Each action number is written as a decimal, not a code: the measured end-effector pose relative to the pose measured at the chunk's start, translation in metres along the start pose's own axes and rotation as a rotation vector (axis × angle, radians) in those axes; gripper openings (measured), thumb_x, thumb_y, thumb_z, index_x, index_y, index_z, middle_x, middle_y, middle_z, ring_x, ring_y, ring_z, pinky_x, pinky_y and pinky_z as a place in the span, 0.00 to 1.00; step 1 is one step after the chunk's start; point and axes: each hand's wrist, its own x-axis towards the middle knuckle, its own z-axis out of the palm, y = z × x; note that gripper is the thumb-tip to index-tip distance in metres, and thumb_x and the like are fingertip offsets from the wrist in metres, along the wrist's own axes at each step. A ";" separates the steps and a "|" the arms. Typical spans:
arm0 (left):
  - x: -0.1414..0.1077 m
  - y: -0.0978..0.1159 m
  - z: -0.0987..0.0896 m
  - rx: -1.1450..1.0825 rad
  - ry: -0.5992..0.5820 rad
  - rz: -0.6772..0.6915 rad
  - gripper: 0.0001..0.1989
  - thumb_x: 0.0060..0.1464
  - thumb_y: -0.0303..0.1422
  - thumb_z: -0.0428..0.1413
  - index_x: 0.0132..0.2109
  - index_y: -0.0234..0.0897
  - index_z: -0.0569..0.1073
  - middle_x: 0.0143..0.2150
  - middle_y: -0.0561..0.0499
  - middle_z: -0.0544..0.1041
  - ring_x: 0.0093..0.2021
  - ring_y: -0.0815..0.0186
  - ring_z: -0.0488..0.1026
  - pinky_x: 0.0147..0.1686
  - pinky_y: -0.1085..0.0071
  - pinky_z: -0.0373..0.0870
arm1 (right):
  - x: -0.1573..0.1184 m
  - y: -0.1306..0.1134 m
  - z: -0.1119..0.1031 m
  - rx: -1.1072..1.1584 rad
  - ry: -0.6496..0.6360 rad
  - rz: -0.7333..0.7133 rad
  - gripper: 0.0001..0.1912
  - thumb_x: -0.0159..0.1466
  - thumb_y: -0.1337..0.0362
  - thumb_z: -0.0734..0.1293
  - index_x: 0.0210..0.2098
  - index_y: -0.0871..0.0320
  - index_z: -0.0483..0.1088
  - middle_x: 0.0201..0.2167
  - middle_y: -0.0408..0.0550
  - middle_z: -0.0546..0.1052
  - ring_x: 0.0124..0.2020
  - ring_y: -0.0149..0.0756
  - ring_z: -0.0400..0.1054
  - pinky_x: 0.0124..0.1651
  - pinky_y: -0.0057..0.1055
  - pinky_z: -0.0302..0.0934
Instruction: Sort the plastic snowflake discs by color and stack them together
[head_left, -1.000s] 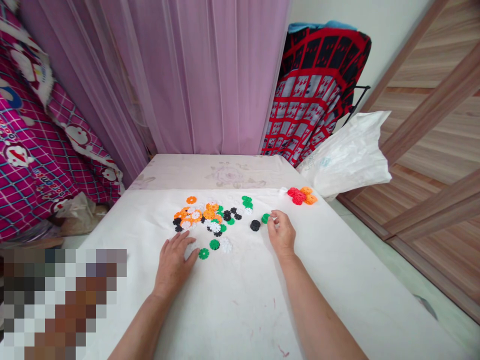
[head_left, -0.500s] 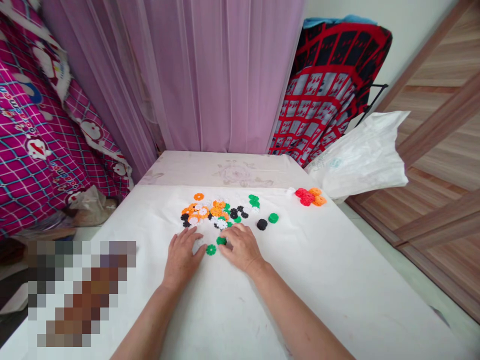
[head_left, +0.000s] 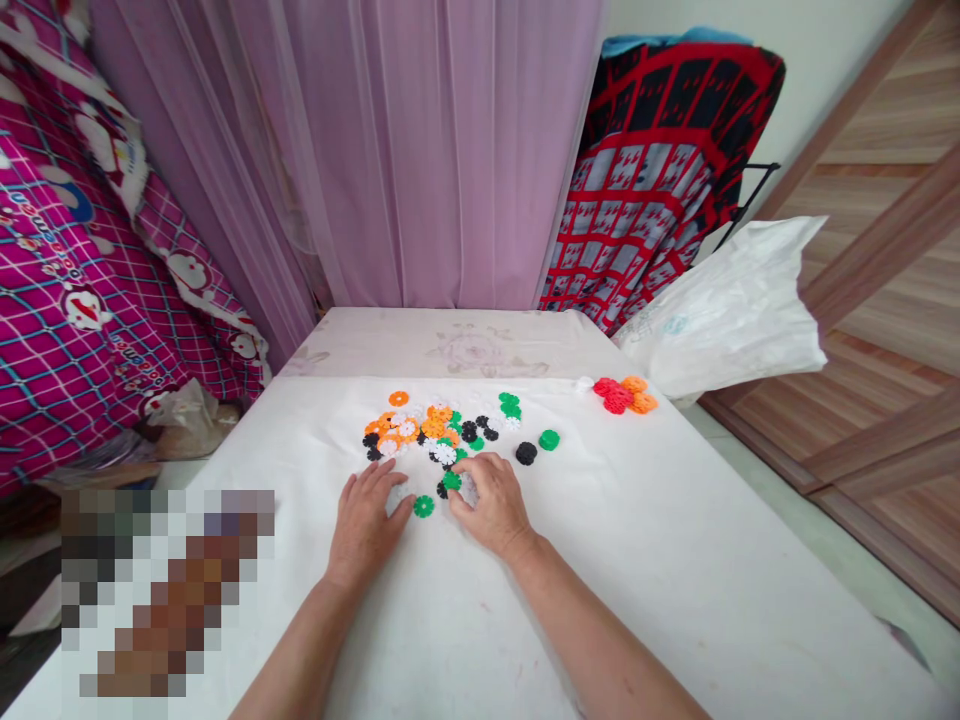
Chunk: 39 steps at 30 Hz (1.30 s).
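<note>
My left hand [head_left: 367, 515] rests on the white cloth with its fingers apart and nothing in them. Just right of its thumb lies a green flower-shaped disc [head_left: 424, 506]. My right hand [head_left: 491, 500] is curved around another green disc [head_left: 451, 481], which its fingertips touch; a black disc [head_left: 442, 491] lies partly under that one. Beyond both hands is a loose pile of orange [head_left: 433, 424], white [head_left: 443, 454], black and green discs. Whether the right fingertips pinch the green disc is hard to see, but thumb and fingers stand apart.
Right of the pile lie a black stack [head_left: 526, 454] and a green stack [head_left: 549, 440]. Red discs [head_left: 616, 396] and orange discs [head_left: 642, 403] sit near the table's right edge, beside a white plastic bag [head_left: 727, 315]. More green discs [head_left: 510, 404] lie behind.
My right hand has shifted slightly right, and the green disc at its fingertips has moved right too, showing more of the black disc. My left hand has hardly moved.
</note>
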 end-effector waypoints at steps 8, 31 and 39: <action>0.000 -0.003 0.000 -0.006 -0.038 -0.014 0.12 0.56 0.39 0.55 0.46 0.44 0.76 0.60 0.46 0.73 0.63 0.50 0.66 0.62 0.44 0.58 | 0.019 0.077 -0.062 -0.102 0.379 0.369 0.11 0.58 0.57 0.65 0.39 0.54 0.67 0.35 0.46 0.76 0.35 0.38 0.68 0.41 0.35 0.61; 0.001 -0.008 0.001 0.019 -0.017 0.010 0.14 0.55 0.42 0.53 0.46 0.44 0.76 0.59 0.46 0.75 0.61 0.50 0.68 0.61 0.46 0.61 | -0.002 0.136 -0.054 -0.273 0.149 0.446 0.11 0.59 0.57 0.63 0.38 0.55 0.70 0.35 0.48 0.76 0.38 0.40 0.67 0.43 0.36 0.60; 0.001 -0.002 -0.001 -0.014 -0.021 -0.009 0.13 0.56 0.40 0.53 0.45 0.44 0.76 0.59 0.45 0.74 0.62 0.50 0.67 0.62 0.45 0.58 | -0.004 0.081 -0.053 -0.187 0.267 0.197 0.08 0.63 0.65 0.60 0.30 0.54 0.69 0.27 0.44 0.74 0.30 0.34 0.67 0.39 0.31 0.61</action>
